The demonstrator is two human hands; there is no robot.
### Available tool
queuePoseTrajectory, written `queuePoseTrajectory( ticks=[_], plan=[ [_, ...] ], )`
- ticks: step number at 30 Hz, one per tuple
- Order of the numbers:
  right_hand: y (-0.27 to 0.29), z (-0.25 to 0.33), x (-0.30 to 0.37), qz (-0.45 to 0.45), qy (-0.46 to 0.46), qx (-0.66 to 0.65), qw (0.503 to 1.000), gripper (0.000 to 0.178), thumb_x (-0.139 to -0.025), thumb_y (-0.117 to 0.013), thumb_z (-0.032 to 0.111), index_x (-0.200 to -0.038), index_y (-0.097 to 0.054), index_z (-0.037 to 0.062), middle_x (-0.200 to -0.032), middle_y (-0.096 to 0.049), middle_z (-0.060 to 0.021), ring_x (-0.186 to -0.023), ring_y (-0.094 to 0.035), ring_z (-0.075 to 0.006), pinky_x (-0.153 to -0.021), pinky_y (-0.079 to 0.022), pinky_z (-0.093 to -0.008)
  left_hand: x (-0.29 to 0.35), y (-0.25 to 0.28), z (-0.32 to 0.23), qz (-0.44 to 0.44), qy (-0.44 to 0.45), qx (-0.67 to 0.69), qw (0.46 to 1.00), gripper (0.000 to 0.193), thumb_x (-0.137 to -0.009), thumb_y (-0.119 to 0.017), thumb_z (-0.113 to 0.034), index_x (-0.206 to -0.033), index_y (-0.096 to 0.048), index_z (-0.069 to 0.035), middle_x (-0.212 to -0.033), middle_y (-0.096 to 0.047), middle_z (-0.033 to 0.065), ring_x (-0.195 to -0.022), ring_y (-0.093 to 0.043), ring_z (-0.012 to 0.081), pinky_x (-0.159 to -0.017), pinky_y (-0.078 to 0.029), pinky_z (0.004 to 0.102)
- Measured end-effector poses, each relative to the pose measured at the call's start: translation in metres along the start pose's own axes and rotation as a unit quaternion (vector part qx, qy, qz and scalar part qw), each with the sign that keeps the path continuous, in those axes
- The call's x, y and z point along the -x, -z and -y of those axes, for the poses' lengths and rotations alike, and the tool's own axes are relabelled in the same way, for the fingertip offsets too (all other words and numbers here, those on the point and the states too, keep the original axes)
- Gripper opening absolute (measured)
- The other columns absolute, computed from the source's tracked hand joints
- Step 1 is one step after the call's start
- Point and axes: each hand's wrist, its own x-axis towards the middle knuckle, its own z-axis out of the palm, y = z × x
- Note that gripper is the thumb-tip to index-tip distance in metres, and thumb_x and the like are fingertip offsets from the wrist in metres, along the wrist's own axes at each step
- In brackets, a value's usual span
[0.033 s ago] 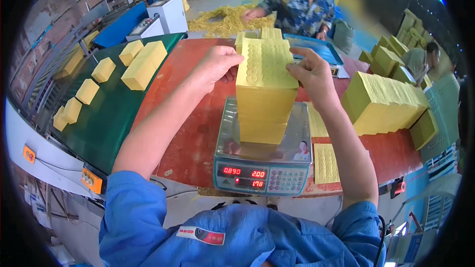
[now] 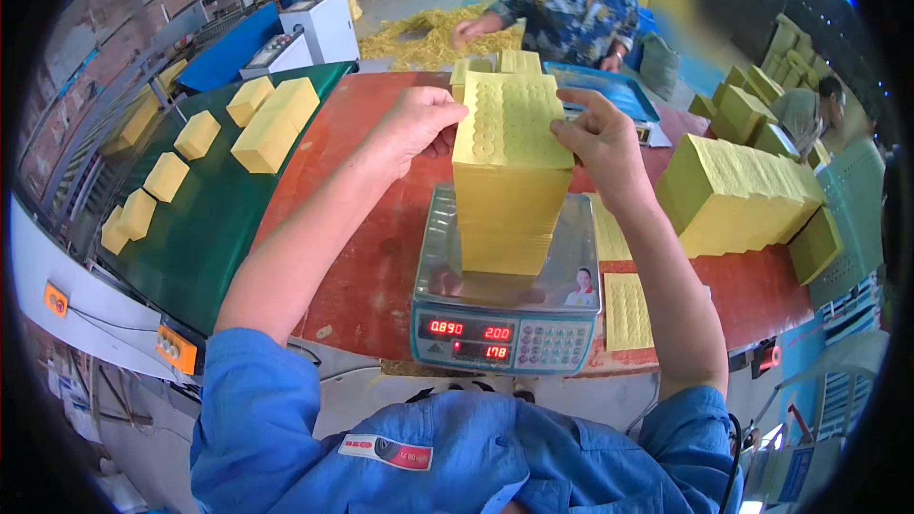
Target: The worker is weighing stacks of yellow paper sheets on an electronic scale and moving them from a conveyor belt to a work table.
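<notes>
A tall stack of yellow paper sheets (image 2: pixel 505 219), its top embossed with rows of round coin shapes, stands upright on the steel pan of a digital scale (image 2: pixel 438 266). Red digits glow on the scale's front panel. My left hand (image 2: pixel 428 124) grips the stack's upper left edge, thumb against it and fingers curled, partly hidden. On the opposite edge, my right hand (image 2: pixel 605 138) pinches the sheets near the thumb, with its index finger raised toward the far corner. Embossed loose sheets (image 2: pixel 628 312) lie on the table right of the scale, partly behind my right forearm.
A red table (image 2: pixel 328 219) holds a long row of yellow paper stacks (image 2: pixel 738 200) at right. At left, yellow blocks (image 2: pixel 276 124) sit on a green conveyor belt (image 2: pixel 205 228). Across the table a person (image 2: pixel 576 14) stands by a second scale (image 2: pixel 605 90); another person bends at far right.
The hand of the person across the table has shifted slightly left. My hands and the stack keep their places.
</notes>
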Motion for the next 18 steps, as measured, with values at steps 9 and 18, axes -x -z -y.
queuePoseTrajectory(
  ticks=[9, 18],
  plan=[
    [-0.004, -0.007, 0.006, -0.022, 0.012, 0.016, 1.000, 0.037, -0.082, -0.071, 0.007, -0.116, -0.063, -0.0015, -0.063, -0.057, -0.0001, -0.058, -0.049, -0.0057, -0.055, -0.040, -0.0244, 0.003, -0.004, 0.008, 0.024, -0.044, 0.007, 0.999, 0.023, -0.093, -0.062, -0.027, -0.075, -0.058, -0.013, -0.066, -0.060, -0.0021, -0.055, -0.053, 0.0067, -0.048, -0.038, 0.0244],
    [-0.005, -0.017, 0.028, -0.094, 0.025, -0.001, 0.995, 0.027, -0.088, -0.064, 0.006, -0.114, -0.064, 0.0002, -0.063, -0.054, 0.0017, -0.058, -0.046, -0.0046, -0.055, -0.039, -0.0235, 0.021, -0.026, 0.043, -0.141, -0.251, -0.073, 0.955, 0.036, -0.102, -0.051, -0.028, -0.071, -0.052, -0.009, -0.065, -0.052, -0.0020, -0.058, -0.047, 0.0046, -0.052, -0.036, 0.0233]
  ],
)
